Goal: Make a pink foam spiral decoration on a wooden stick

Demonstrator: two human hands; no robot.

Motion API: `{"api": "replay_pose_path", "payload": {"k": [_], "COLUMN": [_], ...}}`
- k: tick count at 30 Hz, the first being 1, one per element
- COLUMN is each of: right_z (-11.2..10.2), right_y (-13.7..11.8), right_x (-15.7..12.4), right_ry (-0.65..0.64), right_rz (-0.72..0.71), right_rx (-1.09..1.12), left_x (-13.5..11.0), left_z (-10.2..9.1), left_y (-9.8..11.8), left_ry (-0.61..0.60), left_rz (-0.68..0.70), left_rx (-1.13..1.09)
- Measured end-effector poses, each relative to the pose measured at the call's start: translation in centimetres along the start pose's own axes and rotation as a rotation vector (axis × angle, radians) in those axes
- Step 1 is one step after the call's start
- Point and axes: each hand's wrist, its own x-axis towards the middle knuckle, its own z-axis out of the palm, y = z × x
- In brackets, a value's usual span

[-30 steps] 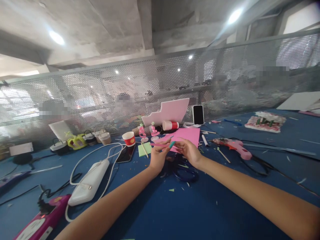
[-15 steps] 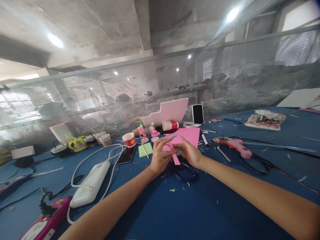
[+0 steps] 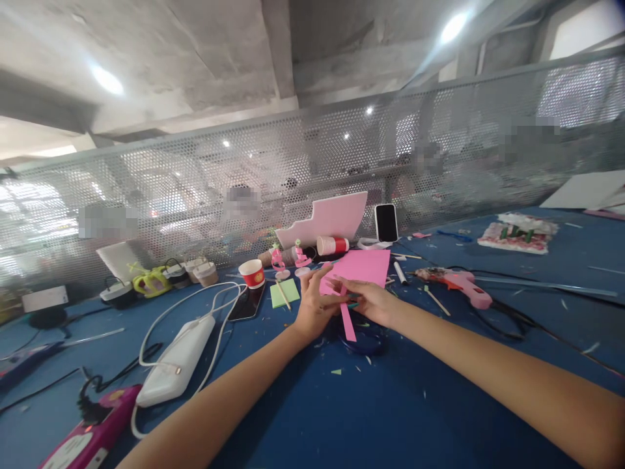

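A: Where is our pink strip (image 3: 348, 324)?

B: It is between our two hands, above the blue table (image 3: 312, 417), with one end hanging down toward us.

A: Do we have it tight?

B: Our left hand (image 3: 312, 306) has its fingers closed on the strip, and our right hand (image 3: 375, 303) pinches it too. Our fingers hide the top part, so we can't tell if it is folded there.

A: What could go wrong?

B: It looks thin, like paper. If our hands pull two ways, it might rip. If we squeeze too hard, it might crease. If we pinch too softly, it might slip out and drop.

A: What is under it?

B: Dark blue handles (image 3: 366, 348), maybe from scissors. The loose end could catch there if our hands dip.

A: And behind our hands?

B: A pink sheet (image 3: 368, 262). A dropped strip could be hard to spot on it, since both are pink.

A: Anything farther out?

B: The glue gun (image 3: 461, 285), off to the right. We can't tell if it's hot, so reaching that way without looking could burn us.
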Motion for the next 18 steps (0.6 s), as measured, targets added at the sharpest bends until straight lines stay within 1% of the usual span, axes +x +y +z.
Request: {"api": "replay_pose_path", "payload": {"k": [2, 6, 9, 12, 15, 16, 18], "right_z": [-0.3, -0.7, -0.6, -0.3, -0.2, -0.2, -0.1], "right_y": [0.0, -0.3, -0.5, -0.4, -0.1, 0.0, 0.3], "right_x": [0.1, 0.2, 0.2, 0.2, 0.1, 0.0, -0.1], "right_ry": [0.006, 0.002, -0.007, 0.015, 0.02, 0.015, 0.014], "right_rz": [-0.016, -0.104, -0.147, -0.21, -0.27, -0.293, -0.353], "right_rx": [-0.006, 0.055, 0.116, 0.033, -0.129, -0.18, -0.292], "left_x": [0.0, 0.0, -0.1, -0.4, -0.6, -0.6, -0.5], "left_z": [0.1, 0.3, 0.5, 0.7, 0.9, 0.9, 1.1], "left_y": [0.1, 0.2, -0.2, -1.0, -1.9, -2.1, -2.6], "left_ry": [-0.003, -0.023, -0.012, 0.011, 0.015, 0.015, 0.038], "left_rz": [-0.011, -0.054, -0.18, -0.344, -0.474, -0.509, -0.594], "left_rx": [0.033, 0.055, 0.075, 0.056, -0.11, -0.203, -0.46]}}
